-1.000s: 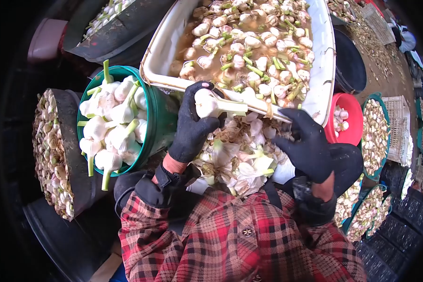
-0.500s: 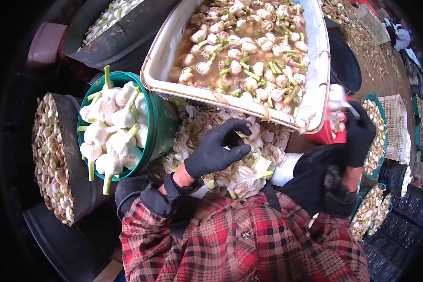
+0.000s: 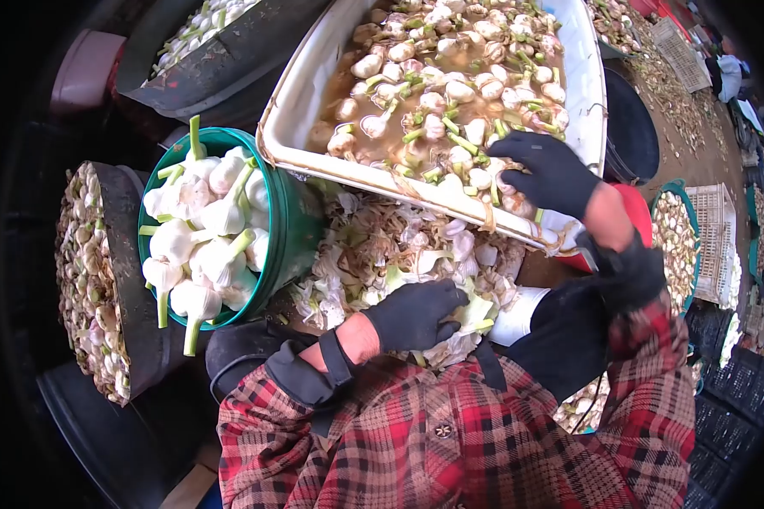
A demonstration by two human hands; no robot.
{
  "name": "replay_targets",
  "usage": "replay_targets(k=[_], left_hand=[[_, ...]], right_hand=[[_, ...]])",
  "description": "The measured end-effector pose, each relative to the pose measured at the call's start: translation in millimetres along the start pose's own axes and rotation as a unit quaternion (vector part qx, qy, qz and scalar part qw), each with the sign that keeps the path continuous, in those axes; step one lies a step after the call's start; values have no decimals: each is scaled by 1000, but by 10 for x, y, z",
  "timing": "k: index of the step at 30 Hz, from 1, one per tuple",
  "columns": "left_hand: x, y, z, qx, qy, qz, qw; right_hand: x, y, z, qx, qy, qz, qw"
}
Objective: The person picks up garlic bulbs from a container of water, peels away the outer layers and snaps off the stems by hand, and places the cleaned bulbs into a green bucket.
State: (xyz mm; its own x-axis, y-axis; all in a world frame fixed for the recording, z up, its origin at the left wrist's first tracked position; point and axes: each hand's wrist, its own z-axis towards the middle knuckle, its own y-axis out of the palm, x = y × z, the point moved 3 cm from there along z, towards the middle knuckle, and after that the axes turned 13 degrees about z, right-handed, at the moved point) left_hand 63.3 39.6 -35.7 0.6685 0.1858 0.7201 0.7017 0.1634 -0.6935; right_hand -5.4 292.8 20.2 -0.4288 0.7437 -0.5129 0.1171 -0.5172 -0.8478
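My right hand (image 3: 547,174), in a black glove, reaches over the near right part of the white tub (image 3: 348,165). Its fingers are apart above garlic bulbs (image 3: 433,127) lying in brown water, and nothing shows in its grasp. My left hand (image 3: 416,318), also gloved in black, hovers low over the pile of peeled skins (image 3: 373,246), fingers slightly curled and apart, with nothing visible in them. Left of it stands a green bucket (image 3: 289,246) heaped with clean white garlic (image 3: 221,212) with green stems.
A red bucket (image 3: 637,212) stands beside the tub, partly behind my right arm. Grey containers of garlic (image 3: 132,288) are at the left. On the right are a black basin (image 3: 632,127), green-rimmed baskets (image 3: 675,246) and a pale crate (image 3: 711,246). A person (image 3: 726,75) is far off.
My right hand has moved from the red bucket to above the tub, and the white bulb it held is gone from it. My left hand has lowered towards my lap.
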Motion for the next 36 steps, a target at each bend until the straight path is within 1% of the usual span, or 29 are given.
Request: replay_targets(k=[2,4,5,6,8,9,10,12,13,14,16,17,18,20,21,22,24,25,26,27,28,29,30,31,32,33,35,36], left_hand=[[1,14,-5,-7,-5,10,1000],[0,0,1,-49,-28,26,998],[4,-32,9,-62,-38,20,997],[-8,-44,10,-61,-41,18,997],[-21,-42,3,-63,-40,28,997],[-27,-37,-1,-50,-39,23,998],[-21,-33,-10,-52,-41,19,998],[-13,-61,-2,-77,-57,28,995],[-20,-57,-5,-73,-58,29,995],[-17,-42,-24,-59,-51,30,996],[-11,-53,-38,-44,-43,33,998],[-2,-63,-36,-49,-43,40,997],[7,-74,-33,-53,-42,46,997],[22,-123,-30,-44,-43,49,997],[21,-141,-25,-37,-46,52,997],[9,-138,-15,-35,-44,51,997],[-41,-202,8,65,-54,12,996],[-50,-268,18,110,-46,12,993],[-50,-319,37,111,-43,13,993],[-75,-383,52,136,-81,-122,980],[-100,-412,69,158,-118,-254,947],[-214,-293,93,173,-151,-345,910],[-221,-342,100,172,-149,-503,833],[-195,-431,94,163,-124,-602,772],[-158,-516,85,151,-97,-691,700],[-129,-574,76,150,-93,-688,704],[-53,-659,67,110,-46,-766,632],[-34,-688,39,109,-45,-764,635]], right_hand=[[-27,233,387,-104,27,18,994],[-16,494,697,-136,-36,-13,990],[-3,633,810,-178,-32,-40,983],[15,773,892,-244,-16,-85,966],[28,994,964,-316,34,-114,941],[79,1089,955,-303,25,-141,942],[150,1138,913,-306,26,-136,942],[220,1146,901,-334,27,-118,935],[252,1180,951,-394,96,-116,907],[237,1159,961,-394,95,-117,907],[240,1099,960,-374,97,-105,916],[324,1115,936,-337,109,-69,932],[332,1058,922,-337,109,-71,932],[342,900,885,-274,125,-4,953],[273,719,871,-240,133,-3,962],[282,573,827,-194,119,7,974],[277,271,727,-108,115,-16,987],[233,127,679,-55,118,5,991],[179,2,624,-2,121,26,992],[87,-119,560,69,125,36,989],[-64,-242,496,109,185,105,971],[-167,-299,403,147,200,189,950],[-256,-317,297,185,213,272,920],[-399,-300,195,222,169,352,893],[-580,-294,95,210,170,363,892],[-691,-195,2,213,180,442,853],[-864,76,-160,201,185,546,792],[-958,160,-217,205,193,536,796]])
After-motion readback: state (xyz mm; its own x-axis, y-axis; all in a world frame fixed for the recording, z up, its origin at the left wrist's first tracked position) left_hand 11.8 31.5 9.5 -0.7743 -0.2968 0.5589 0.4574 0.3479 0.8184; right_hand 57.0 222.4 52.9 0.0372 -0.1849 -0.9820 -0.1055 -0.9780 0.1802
